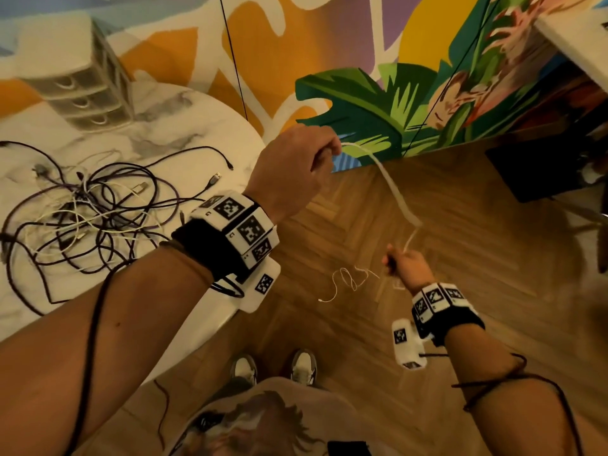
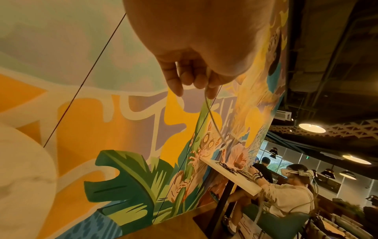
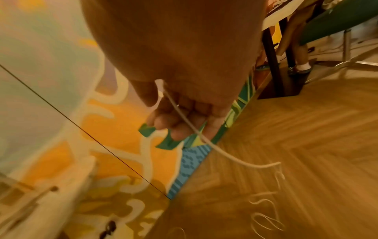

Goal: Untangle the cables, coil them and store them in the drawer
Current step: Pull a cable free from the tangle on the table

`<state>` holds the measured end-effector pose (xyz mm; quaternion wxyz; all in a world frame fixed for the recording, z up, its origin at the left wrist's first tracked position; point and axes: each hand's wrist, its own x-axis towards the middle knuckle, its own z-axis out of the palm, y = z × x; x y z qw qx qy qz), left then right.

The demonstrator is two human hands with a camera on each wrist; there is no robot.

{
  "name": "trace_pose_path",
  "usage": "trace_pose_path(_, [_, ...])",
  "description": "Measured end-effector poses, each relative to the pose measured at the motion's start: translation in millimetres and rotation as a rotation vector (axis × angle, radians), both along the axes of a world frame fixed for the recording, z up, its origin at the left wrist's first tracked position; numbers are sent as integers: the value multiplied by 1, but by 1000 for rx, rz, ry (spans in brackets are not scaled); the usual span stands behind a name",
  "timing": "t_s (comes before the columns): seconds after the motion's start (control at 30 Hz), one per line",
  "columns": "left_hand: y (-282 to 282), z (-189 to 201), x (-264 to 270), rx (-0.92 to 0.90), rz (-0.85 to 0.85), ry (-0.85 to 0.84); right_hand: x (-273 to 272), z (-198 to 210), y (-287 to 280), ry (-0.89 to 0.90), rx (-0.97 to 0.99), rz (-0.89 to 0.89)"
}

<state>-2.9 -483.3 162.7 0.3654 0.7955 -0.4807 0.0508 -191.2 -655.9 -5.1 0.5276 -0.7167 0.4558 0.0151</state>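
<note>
White cable (image 1: 393, 189) between both hands' fingers (image 2: 185, 76)

White cable (image 1: 393, 189) hangs stretched; dark tangled cables (image 1: 88, 209) on table.

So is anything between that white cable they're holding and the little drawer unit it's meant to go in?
Yes. The tangled cable pile lies on the table between the white cable, held off the table's edge by both hands, and the drawer unit. All its drawers look shut.
</note>
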Motion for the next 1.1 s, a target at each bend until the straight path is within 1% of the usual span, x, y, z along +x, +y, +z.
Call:
trace_pose_path(0.07, [-3,0,-3,-7,-33,-10,-13,-14,3,68,-17,68])
trace_pose_path(0.13, [-8,-3,-11,0,-73,5,-15,-13,3,71,-55,111])
trace_pose_path(0.2, [-12,-7,-20,21,-105,47,-7,2,3,9,-107,160])
trace_pose_path(0.27, [-17,-10,-29,57,-152,92,4,26,5,-86,-153,209])
trace_pose_path(0.33, [-22,-12,-36,101,-221,93,15,57,11,-180,-176,276])
trace_pose_path(0.4, [-26,-13,-42,158,-288,72,24,85,18,-238,-161,358])
trace_pose_path(0.47, [-29,-14,-48,204,-340,85,33,106,22,-258,-140,406])
trace_pose_path(0.53, [-30,-13,-51,193,-371,126,41,117,23,-232,-117,441])
trace_pose_path(0.63, [-30,-14,-48,157,-357,190,46,122,25,-191,-63,581])
trace_pose_path(0.7, [-28,-17,-45,147,-332,218,48,121,26,-180,-3,643])
trace_pose_path(0.8, [-23,-18,-44,117,-296,278,53,115,31,-160,63,653])
trace_pose_path(0.87, [-23,-7,-42,26,-256,293,56,103,33,-133,7,597])
trace_pose_path(0.9, [-24,3,-39,-58,-226,283,54,93,33,-74,-54,558])
trace_pose_path(0.97, [-28,26,-31,-237,-151,218,44,60,29,137,-99,496])
trace_pose_path(1.03, [-29,44,-25,-349,-105,149,23,15,24,376,-7,475])
trace_pose_path(1.07, [-27,49,-22,-380,-90,126,13,-6,22,455,66,443])
trace_pose_path(1.1, [-25,50,-21,-393,-72,116,4,-19,23,504,155,384])
